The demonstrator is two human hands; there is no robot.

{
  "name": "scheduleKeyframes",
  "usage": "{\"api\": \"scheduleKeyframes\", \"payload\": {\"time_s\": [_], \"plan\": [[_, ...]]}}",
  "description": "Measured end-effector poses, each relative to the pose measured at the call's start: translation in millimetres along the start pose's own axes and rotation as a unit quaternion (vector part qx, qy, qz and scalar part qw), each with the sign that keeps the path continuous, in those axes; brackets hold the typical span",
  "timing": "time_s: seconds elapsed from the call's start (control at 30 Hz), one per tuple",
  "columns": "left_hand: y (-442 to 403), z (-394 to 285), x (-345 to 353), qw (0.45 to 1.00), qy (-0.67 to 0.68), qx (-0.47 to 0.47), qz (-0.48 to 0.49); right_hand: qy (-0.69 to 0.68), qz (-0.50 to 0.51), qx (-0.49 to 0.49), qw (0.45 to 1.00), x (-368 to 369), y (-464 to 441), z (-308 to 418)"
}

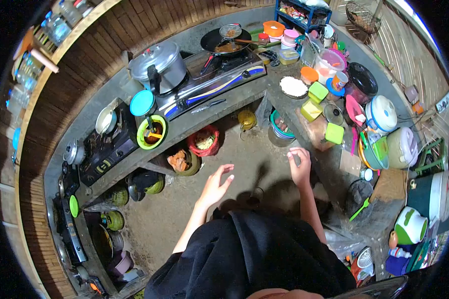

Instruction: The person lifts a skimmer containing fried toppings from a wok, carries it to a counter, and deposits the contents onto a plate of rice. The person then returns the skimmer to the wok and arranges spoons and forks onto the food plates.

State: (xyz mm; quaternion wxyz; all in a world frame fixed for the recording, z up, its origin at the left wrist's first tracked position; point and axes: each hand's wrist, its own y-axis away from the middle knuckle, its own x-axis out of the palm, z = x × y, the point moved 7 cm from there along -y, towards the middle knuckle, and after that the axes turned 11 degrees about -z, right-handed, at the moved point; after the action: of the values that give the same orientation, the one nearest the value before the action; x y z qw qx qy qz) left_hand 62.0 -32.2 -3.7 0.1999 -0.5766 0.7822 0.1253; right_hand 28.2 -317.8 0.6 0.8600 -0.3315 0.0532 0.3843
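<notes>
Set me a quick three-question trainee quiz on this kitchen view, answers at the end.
1. True or false: both hands are gripping a utensil.
2. Fill in: beside the wok stands a large silver ____ with a lid.
3. Pick one. The camera wearer's garment is: A red; B black; C white.

Key:
1. False; the left hand and right hand look empty.
2. Pot.
3. B.

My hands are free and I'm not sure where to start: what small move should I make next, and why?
I'd probably step toward the stove and check the wok: brownish food lies in it and a strainer shows at its far side, while your left hand and right hand hover empty above the floor. I can't tell whether the burner is lit.
</notes>
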Motion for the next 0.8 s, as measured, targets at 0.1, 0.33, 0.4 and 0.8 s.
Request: {"api": "scheduleKeyframes", "payload": {"time_s": [0.1, 0.33, 0.4, 0.8], "plan": [[-73.6, -24.3, 29.2, 0.999, 0.002, 0.029, -0.036, 0.020, 0.005, -0.032, 0.999, -0.6, -81.4, -16.5], [-168.0, 7.8, 17.4, 0.995, 0.079, -0.021, -0.056, -0.025, 0.011, -0.001, 1.000, 69.8, -128.4, -50.8], [-202.1, 22.8, 16.1, 0.993, 0.088, -0.023, -0.070, -0.018, 0.014, 0.016, 1.000, 86.2, -138.5, -61.1], [-436.2, 53.7, -2.0, 0.972, 0.230, -0.019, -0.043, 0.070, 0.092, 0.028, 0.993, 251.9, -314.3, -56.1]]}}
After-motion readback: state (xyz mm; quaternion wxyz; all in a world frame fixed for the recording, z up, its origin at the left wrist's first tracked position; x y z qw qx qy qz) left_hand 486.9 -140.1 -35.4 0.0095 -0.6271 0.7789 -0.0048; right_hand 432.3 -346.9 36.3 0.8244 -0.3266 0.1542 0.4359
